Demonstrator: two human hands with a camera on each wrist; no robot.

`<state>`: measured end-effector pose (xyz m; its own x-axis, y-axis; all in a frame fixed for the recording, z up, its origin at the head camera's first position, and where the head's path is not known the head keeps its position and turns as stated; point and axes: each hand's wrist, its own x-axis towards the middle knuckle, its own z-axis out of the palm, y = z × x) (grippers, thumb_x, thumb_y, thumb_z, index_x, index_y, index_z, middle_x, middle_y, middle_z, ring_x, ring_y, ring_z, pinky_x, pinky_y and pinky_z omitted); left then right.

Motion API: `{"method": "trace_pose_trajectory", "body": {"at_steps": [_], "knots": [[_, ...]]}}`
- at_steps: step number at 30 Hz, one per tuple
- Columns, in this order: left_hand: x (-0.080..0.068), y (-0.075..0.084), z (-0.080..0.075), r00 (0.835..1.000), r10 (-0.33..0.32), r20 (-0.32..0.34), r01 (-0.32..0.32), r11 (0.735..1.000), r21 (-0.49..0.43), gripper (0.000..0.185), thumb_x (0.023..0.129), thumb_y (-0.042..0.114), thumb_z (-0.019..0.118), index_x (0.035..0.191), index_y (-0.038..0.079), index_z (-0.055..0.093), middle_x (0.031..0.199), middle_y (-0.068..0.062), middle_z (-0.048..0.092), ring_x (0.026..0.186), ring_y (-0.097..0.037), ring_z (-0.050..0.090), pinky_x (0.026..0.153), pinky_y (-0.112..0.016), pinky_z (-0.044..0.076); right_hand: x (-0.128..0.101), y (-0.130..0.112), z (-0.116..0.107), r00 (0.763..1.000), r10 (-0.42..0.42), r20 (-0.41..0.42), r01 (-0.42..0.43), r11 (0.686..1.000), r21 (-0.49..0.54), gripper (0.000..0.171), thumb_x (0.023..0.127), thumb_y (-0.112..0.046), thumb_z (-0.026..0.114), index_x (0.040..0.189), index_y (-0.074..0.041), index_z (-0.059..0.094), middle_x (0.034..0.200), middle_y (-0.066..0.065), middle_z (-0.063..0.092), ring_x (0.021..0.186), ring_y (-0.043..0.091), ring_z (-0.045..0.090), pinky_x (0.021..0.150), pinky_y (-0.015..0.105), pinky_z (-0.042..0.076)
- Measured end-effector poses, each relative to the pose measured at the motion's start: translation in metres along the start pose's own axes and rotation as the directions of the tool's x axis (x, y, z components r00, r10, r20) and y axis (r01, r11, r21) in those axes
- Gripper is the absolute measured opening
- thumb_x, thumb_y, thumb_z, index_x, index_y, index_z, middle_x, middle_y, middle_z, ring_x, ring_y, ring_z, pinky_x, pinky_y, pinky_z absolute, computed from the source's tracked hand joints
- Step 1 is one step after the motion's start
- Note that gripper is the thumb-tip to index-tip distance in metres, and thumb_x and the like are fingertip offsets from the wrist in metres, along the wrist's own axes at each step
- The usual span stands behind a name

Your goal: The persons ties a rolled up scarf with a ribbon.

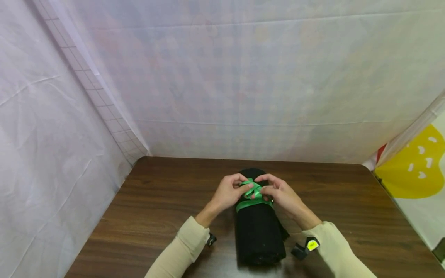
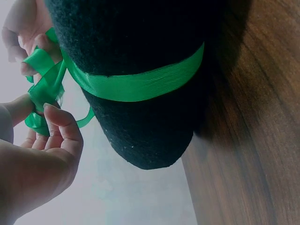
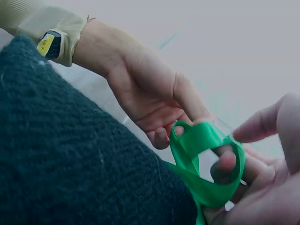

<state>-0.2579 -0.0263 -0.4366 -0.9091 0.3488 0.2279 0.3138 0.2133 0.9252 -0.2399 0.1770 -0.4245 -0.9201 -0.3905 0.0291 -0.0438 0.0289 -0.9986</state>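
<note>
A black roll of felt-like cloth [image 1: 259,231] lies lengthwise on the table, with a green satin ribbon [image 2: 136,87] wrapped around it. Above the roll, loose loops of the ribbon [image 3: 206,187] are between the two hands. The left hand [image 1: 226,194] pinches a part of the ribbon between thumb and fingers, on the roll's left side. From the right, the right hand [image 1: 284,197] holds the ribbon too; in the right wrist view one of its fingertips pokes through a loop. The exact crossing of the ribbon is partly hidden by fingers.
Brown wood-grain table [image 1: 167,200] beneath the roll. White sheeting [image 1: 243,77] hangs behind it and at the left. A yellow printed shape [image 1: 413,170] shows at the right. Black straps with a yellow label [image 1: 312,244] sit by the right sleeve.
</note>
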Motion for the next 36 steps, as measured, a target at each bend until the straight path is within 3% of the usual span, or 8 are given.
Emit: {"method": "trace_pose_trajectory", "body": {"at_steps": [5,9,18,23,29,33,36], "knots": [[0.000,0.000,0.000,1.000,-0.001,-0.010,0.001,1.000,0.017,0.014,0.093,0.021,0.071,0.096,0.007,0.071,0.095,-0.005,0.076,0.075,-0.005,0.067,0.066,-0.022,0.053,-0.001,0.005,-0.005,0.991,-0.075,0.111,0.060,0.990,0.129,0.030,0.091,0.008,0.047,0.119,-0.003,0.043,0.091,-0.001,0.074,0.082,0.009,0.066,0.068,0.021,0.047],[0.000,-0.001,0.000,1.000,-0.008,-0.012,0.008,1.000,0.019,0.014,0.093,0.021,0.071,0.096,0.007,0.071,0.094,-0.005,0.076,0.075,-0.005,0.067,0.066,-0.022,0.053,-0.001,0.007,-0.007,0.978,-0.108,0.177,0.079,0.983,0.166,0.032,0.092,0.009,0.052,0.117,-0.005,0.041,0.099,0.002,0.075,0.090,0.009,0.070,0.069,0.021,0.051],[-0.001,-0.001,0.001,0.999,-0.037,0.000,0.037,0.999,-0.021,0.013,0.094,0.021,0.070,0.096,0.008,0.070,0.091,-0.004,0.075,0.070,-0.007,0.065,0.061,-0.022,0.051,0.000,0.011,-0.009,0.959,-0.182,0.216,0.148,0.975,0.165,0.035,0.096,0.006,0.056,0.127,0.005,0.040,0.106,0.004,0.074,0.092,0.011,0.069,0.074,0.024,0.056],[-0.002,-0.001,0.000,0.998,-0.055,0.013,0.055,0.998,-0.033,0.012,0.094,0.022,0.070,0.096,0.010,0.069,0.091,-0.002,0.074,0.068,-0.008,0.063,0.059,-0.024,0.051,0.000,0.011,-0.009,0.963,-0.202,0.180,0.195,0.979,0.054,0.039,0.100,-0.002,0.055,0.135,0.011,0.044,0.113,0.004,0.072,0.099,0.013,0.069,0.077,0.026,0.057],[-0.002,-0.001,0.000,0.998,-0.060,0.020,0.060,0.998,-0.025,0.013,0.094,0.022,0.070,0.096,0.010,0.070,0.093,-0.004,0.075,0.062,-0.013,0.062,0.062,-0.038,0.057,-0.003,0.010,-0.011,0.971,-0.211,0.113,0.227,0.964,-0.143,0.027,0.101,-0.009,0.054,0.122,0.006,0.063,0.118,-0.002,0.069,0.110,0.008,0.063,0.084,0.025,0.054],[-0.002,-0.001,-0.001,0.997,-0.070,0.032,0.071,0.996,-0.047,0.015,0.094,0.023,0.070,0.098,0.009,0.069,0.089,-0.006,0.074,0.065,-0.019,0.065,0.066,-0.044,0.058,-0.005,0.008,-0.013,0.967,-0.238,0.094,0.251,0.951,-0.180,0.022,0.101,-0.008,0.054,0.113,0.006,0.066,0.118,0.007,0.067,0.113,0.009,0.060,0.089,0.025,0.052],[-0.003,0.000,-0.002,0.997,-0.071,0.043,0.074,0.996,-0.059,0.015,0.094,0.022,0.070,0.098,0.008,0.069,0.089,-0.007,0.073,0.068,-0.022,0.067,0.066,-0.041,0.059,-0.006,0.007,-0.016,0.953,-0.295,0.077,0.304,0.920,-0.247,0.018,0.099,-0.004,0.057,0.107,0.005,0.069,0.118,0.017,0.062,0.112,0.007,0.056,0.091,0.023,0.049]]}}
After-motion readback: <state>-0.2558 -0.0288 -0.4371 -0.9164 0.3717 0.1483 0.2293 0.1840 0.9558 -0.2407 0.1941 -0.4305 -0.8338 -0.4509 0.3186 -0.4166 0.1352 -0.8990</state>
